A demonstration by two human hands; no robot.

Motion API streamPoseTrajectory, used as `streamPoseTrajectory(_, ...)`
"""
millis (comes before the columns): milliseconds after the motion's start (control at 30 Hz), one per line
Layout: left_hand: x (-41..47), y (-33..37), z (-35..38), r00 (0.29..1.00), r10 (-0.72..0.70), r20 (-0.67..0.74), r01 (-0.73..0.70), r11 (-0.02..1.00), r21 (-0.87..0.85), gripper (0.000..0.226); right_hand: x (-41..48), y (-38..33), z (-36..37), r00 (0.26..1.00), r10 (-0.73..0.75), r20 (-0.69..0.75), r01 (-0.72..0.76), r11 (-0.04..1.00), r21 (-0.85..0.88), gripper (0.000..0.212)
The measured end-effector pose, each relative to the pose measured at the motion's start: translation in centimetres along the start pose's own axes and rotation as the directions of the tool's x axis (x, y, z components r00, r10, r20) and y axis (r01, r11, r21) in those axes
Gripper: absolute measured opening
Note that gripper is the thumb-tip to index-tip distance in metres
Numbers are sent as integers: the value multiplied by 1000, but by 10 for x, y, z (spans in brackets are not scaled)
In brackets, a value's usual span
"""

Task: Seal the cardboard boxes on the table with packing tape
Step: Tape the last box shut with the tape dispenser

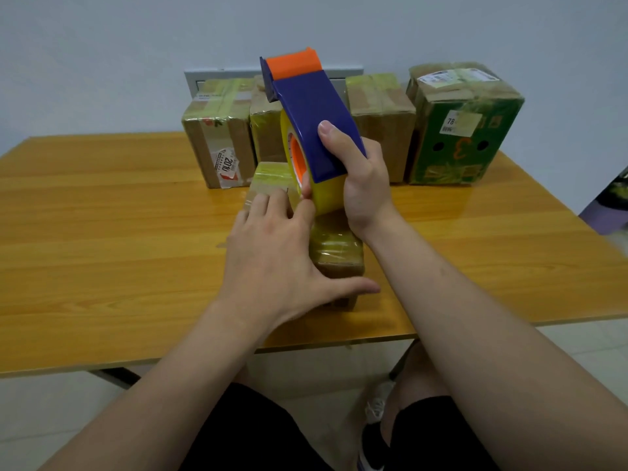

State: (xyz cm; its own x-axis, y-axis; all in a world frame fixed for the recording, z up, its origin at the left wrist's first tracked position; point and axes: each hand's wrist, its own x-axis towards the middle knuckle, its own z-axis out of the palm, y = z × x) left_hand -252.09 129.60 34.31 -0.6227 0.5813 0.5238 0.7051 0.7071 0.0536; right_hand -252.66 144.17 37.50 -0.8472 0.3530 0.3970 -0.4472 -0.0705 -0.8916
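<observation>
Shorts [255, 430], black, cover the person's thighs at the bottom of the view, with a shoe [373, 447] on the pale floor between them. Both bare forearms reach over the near edge of the wooden table [102, 232]. The left hand [272, 246] lies on the box [336, 256], its fingers straight and its thumb splayed to the side, and its forefinger tip touches the edge of the yellow roll [326, 195]; whether it has the tape's end cannot be told. The right hand [363, 178] is wrapped round the blue dispenser [312, 107], thumb on its top face, holding it tilted just above the box with its orange end up and away from the person. The box sits near the middle of the table, mostly hidden by the hands, with glossy tape across its top. Behind it, along the far edge by the wall, stand three brown boxes [221, 137] already taped, and a green box [465, 130] at the right end.
</observation>
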Motion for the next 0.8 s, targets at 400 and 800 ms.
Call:
streamPoseTrajectory(400, -3, 44, 8, 947, -321, 25, 322, 947, -15, 96, -1, 2, -4, 1000, 4, 10, -5, 998, 62, 43)
streamPoseTrajectory(800, -15, 20, -24, 933, -216, 287, 244, 967, -66, 78, -9, -14, -11, 995, -73, -73, 72, 997, -16, 27)
